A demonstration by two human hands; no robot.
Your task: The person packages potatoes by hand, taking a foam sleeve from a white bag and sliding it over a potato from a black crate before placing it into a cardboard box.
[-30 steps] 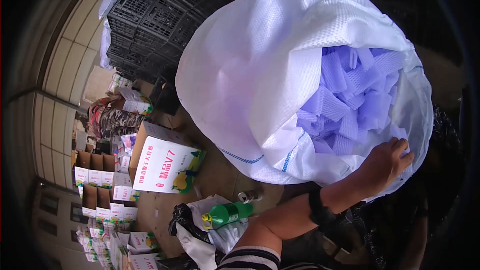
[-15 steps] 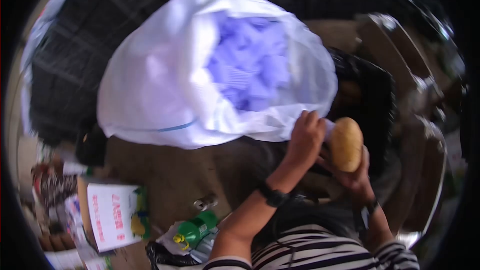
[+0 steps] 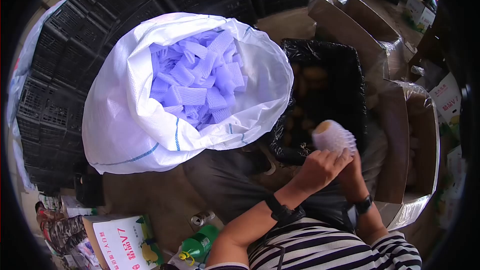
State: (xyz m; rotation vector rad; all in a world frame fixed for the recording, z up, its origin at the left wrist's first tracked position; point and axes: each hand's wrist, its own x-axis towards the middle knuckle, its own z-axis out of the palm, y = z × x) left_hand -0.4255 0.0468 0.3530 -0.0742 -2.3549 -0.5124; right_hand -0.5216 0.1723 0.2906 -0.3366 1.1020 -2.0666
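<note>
An oval yellow fruit (image 3: 324,127) is in front of me, mostly covered by a pale foam net sleeve (image 3: 338,139), so only its upper-left end shows bare. My left hand (image 3: 320,169) has its fingers closed at the sleeve's lower edge. Under and behind the fruit, my right hand (image 3: 351,171) grips it, its fingers partly hidden. To the left stands a big white woven sack (image 3: 117,115), its mouth wide and full of lavender foam net sleeves (image 3: 192,77). Beyond my hands, a crate lined with black plastic (image 3: 345,87) holds several yellow fruits (image 3: 314,74).
Black crates (image 3: 200,0) are stacked behind the sack. Open cardboard boxes (image 3: 392,155) line my right side. At lower left are a printed carton (image 3: 127,245), a green bottle (image 3: 200,242) and a can (image 3: 202,218). A person's patterned sleeve (image 3: 62,232) shows at far left.
The fruit was bare on its visible side; now the foam sleeve covers most of it. My left hand has moved from beside the fruit to the sleeve's lower edge. The view has shifted.
</note>
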